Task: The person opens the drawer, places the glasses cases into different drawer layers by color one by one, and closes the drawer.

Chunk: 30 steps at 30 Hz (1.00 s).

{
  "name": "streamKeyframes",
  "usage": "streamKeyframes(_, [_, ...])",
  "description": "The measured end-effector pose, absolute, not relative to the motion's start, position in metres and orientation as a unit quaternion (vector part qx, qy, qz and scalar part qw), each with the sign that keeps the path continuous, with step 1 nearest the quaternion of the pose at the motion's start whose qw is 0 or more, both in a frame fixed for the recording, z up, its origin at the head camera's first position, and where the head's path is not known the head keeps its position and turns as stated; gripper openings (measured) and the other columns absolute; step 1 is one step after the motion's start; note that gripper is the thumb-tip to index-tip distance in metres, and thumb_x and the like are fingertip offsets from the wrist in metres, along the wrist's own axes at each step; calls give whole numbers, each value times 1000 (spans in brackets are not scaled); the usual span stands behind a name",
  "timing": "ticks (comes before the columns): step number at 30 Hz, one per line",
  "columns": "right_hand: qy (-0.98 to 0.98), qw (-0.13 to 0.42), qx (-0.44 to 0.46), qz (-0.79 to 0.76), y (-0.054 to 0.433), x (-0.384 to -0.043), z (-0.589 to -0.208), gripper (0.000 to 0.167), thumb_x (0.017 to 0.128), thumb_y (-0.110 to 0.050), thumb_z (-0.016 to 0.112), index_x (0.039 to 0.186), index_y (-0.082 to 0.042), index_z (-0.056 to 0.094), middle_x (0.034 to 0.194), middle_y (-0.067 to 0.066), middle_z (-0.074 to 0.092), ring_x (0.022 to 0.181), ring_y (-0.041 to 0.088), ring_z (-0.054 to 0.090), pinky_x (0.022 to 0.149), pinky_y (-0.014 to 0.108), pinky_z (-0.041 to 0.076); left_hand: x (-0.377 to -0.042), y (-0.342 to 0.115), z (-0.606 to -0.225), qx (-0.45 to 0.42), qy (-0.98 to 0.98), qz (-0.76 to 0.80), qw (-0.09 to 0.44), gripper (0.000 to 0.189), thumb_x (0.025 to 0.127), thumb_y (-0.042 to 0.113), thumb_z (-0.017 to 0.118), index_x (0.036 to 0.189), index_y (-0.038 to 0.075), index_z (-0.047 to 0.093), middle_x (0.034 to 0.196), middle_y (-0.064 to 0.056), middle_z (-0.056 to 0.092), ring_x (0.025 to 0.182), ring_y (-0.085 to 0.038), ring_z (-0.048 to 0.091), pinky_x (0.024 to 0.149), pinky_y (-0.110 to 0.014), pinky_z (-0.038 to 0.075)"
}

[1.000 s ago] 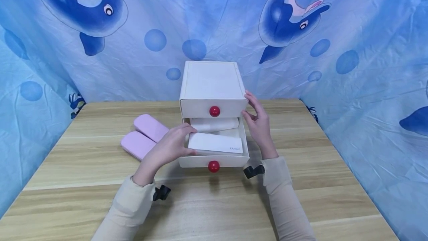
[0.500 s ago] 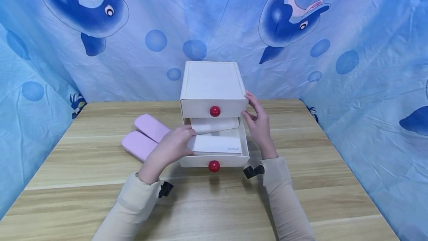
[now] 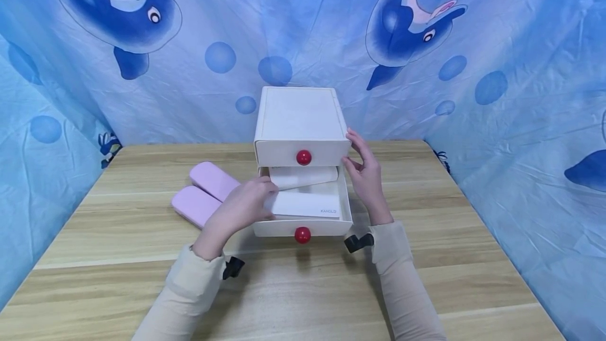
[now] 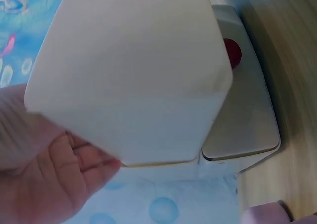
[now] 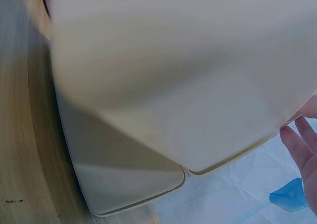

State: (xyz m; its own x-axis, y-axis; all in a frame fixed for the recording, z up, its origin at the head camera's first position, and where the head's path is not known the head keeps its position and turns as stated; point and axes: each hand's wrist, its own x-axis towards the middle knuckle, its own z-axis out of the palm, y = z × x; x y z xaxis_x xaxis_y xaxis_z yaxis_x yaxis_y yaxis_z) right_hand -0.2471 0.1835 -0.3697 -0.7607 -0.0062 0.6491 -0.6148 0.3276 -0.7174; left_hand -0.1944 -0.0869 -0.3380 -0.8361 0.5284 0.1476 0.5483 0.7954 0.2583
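A white two-drawer cabinet (image 3: 303,114) stands on the table, its lower drawer (image 3: 279,229) pulled out by a red knob's side. In that drawer lies a slim white case (image 3: 303,204) with dark lettering at its right end. My left hand (image 3: 241,207) grips the left end of this case, the fingertips partly hidden. Behind it sits a second white case (image 3: 305,175), reaching under the upper drawer. My right hand (image 3: 366,175) rests its thumb and fingertips against the cabinet's right side. In the left wrist view, a white panel (image 4: 133,75) fills much of the picture beside the hand.
Two lilac cases (image 3: 213,180) lie side by side left of the cabinet, close to my left forearm. Red knobs (image 3: 303,234) stick out from both drawer fronts. A blue dolphin-print cloth (image 3: 312,30) hangs behind the wooden table (image 3: 303,288).
The front white case has tipped flatter and shifted slightly left within the drawer, my left hand closing further over its end. The right hand stays at the cabinet's side.
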Motion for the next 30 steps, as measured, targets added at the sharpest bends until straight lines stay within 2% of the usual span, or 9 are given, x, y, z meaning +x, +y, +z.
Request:
streamKeyframes(5, [-762,279,204,548,183,-247,-369,52,90,6,61,139,-7,50,151,2,44,133,24,49,91,25,54,-197,-99,-341,-271,-924,-269,-13,57,71,14,86,121,-2,64,123,-17,64,116,-33,59,101,-46,48])
streamKeyframes(9, [-758,279,206,553,183,-248,-370,52,90,6,61,139,-6,50,151,2,44,133,24,49,91,27,54,-197,-107,-344,-265,-902,-340,-19,59,73,16,84,125,-1,62,129,-17,62,128,-36,51,109,-51,40])
streamKeyframes(16, [-756,282,207,553,182,-247,-369,51,90,6,60,139,-7,50,151,2,44,133,23,50,91,30,55,-197,-114,-344,-273,-879,-391,-14,59,75,19,83,127,4,61,129,-13,64,127,-33,53,109,-51,40])
streamKeyframes(23, [-756,283,209,552,183,-247,-370,52,91,5,60,140,-7,50,151,2,44,133,24,49,91,23,54,-194,-122,-345,-295,-848,-440,-20,56,78,18,81,128,5,61,131,-11,63,130,-31,52,113,-53,35])
streamKeyframes(30, [-770,284,207,532,185,-244,-369,53,91,1,62,142,-8,49,152,5,43,131,26,51,89,24,54,-184,-133,-342,-307,-819,-483,-35,53,81,13,78,129,2,59,132,-17,61,128,-28,55,111,-38,38])
